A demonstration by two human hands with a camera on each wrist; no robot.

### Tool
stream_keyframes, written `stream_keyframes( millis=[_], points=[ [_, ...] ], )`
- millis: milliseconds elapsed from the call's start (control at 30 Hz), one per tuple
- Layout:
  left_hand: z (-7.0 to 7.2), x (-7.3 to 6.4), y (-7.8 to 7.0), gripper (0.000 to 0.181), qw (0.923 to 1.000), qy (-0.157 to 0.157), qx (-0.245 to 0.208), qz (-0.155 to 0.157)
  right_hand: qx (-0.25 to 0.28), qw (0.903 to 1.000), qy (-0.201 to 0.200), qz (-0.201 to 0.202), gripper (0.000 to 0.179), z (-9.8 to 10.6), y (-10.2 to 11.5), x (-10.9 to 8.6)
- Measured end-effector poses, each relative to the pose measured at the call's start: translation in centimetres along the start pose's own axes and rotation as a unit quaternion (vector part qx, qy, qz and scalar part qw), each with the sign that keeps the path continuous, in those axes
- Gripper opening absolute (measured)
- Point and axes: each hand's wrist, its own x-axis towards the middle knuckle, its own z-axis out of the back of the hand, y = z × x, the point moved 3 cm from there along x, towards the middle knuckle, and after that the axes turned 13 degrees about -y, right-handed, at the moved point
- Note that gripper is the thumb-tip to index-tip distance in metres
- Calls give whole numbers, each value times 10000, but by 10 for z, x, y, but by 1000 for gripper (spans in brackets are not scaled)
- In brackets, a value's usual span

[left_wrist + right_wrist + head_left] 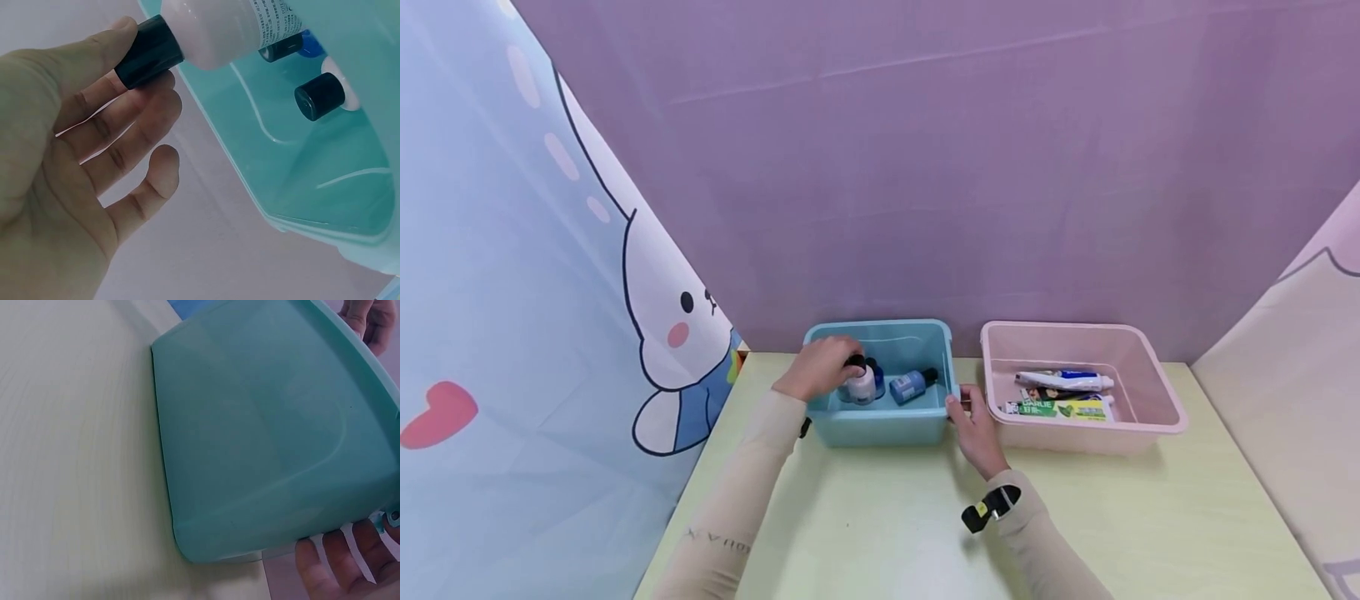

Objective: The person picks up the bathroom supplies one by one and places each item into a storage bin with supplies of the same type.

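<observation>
My left hand (822,368) reaches over the left side of the blue plastic bin (880,432). Its thumb and fingers pinch the black cap (150,53) of a pale pink bottle (215,31) with a printed label. Inside the bin, a blue bottle (908,387) with a black cap lies on its side. A dark blue bottle (878,379) is partly hidden behind the pale one. At the bin's right end, my right hand (977,435) grips the rim, its fingers (340,556) against the outer side wall.
A pink bin (1093,442) stands just right of the blue one, holding toothpaste tubes (1067,382) and a green-and-yellow Darlie pack (1060,409). Both bins are on a pale yellow table (880,517). A purple cloth (925,183) hangs behind, with printed cloths at both sides.
</observation>
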Motion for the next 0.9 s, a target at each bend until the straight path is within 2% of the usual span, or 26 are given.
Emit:
stream_keyframes(
  millis=[433,600,900],
  points=[
    [-8,12,5,30,9990,379,202,-141,-323,9988,-307,178,29,-3,11,1],
    [-13,15,8,25,9984,497,204,-160,-418,9987,-286,96,31,-5,13,1],
    [-20,23,11,9,9963,837,209,-11,-258,9996,-132,-14,32,-6,12,0]
  ],
)
